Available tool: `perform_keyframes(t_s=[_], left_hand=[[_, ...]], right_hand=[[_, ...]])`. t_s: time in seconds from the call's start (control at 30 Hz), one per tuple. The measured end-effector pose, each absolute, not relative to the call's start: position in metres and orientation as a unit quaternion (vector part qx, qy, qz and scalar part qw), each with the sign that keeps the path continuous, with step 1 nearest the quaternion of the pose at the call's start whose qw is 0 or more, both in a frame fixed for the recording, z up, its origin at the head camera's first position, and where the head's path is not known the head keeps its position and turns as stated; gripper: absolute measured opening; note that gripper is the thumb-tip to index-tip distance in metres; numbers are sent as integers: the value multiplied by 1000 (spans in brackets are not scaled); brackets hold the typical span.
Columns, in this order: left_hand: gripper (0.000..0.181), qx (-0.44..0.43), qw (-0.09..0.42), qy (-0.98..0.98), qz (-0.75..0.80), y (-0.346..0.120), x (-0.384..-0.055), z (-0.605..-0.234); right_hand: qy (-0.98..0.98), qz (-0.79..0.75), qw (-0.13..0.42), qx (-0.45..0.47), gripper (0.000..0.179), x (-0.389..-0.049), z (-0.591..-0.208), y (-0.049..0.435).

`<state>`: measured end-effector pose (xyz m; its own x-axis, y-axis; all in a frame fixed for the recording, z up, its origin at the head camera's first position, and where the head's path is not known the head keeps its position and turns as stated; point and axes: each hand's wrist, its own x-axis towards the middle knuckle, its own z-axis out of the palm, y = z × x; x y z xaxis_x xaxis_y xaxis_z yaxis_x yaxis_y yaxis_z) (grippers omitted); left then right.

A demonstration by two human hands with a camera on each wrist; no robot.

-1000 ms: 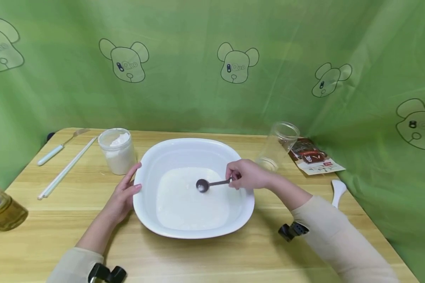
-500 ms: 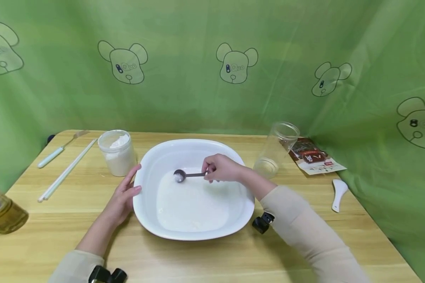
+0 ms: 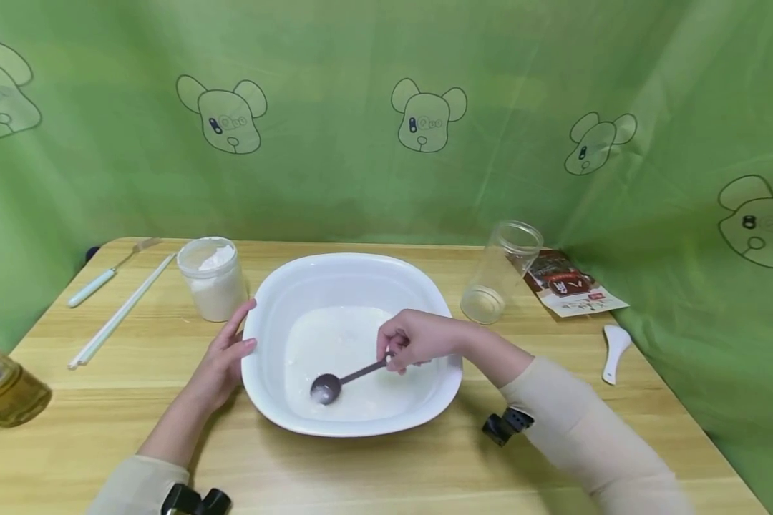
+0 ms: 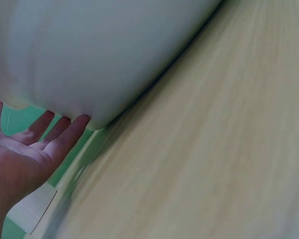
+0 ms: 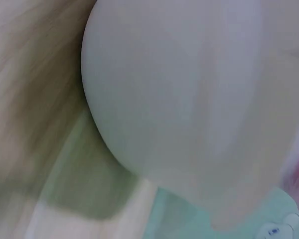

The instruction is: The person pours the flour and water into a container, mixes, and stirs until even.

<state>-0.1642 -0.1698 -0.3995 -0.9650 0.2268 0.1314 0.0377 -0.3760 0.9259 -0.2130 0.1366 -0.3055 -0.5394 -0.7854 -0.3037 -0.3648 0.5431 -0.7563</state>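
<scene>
Both busy: R hand (image 3: 419,340) pinches dark spoon (image 3: 326,388) by handle, in/over white basin (image 3: 354,428); L hand (image 3: 221,357), unclenched, touches basin's L side. Basin's mid-tabletop (image 3: 393,479); white-powder jar (image 3: 215,290) nr L hand, clear jar (image 3: 492,282) to R, pkt (image 3: 570,286) beyond.

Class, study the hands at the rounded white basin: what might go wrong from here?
The small dark round-bowled spoon, pinched by the right hand, might slip into the rounded white basin.
The left hand touches one side of the basin; a hard push could slide it.
The uncapped clear jar of white powder stands near that hand and might get knocked.
</scene>
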Motion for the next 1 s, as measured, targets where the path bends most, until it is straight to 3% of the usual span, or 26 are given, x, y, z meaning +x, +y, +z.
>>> perform_keyframes(t_s=[0.23,0.37,0.7,0.83,1.0], left_hand=[[58,120,55,553,823,-171,-165,-399],[58,120,56,552,823,-171,-165,-399],[59,124,57,553,822,-171,-166,-401],[59,124,56,553,822,-171,-165,-401],[58,123,56,551,823,-171,-166,-401]], right_hand=[[834,-301,303,-350,10,-209,-288,176],[864,-276,262,-330,10,-216,-282,191],[912,-249,160,-285,8,-249,-290,174],[908,-277,157,-271,9,-258,-301,152],[883,-339,197,-258,10,-260,-314,126]])
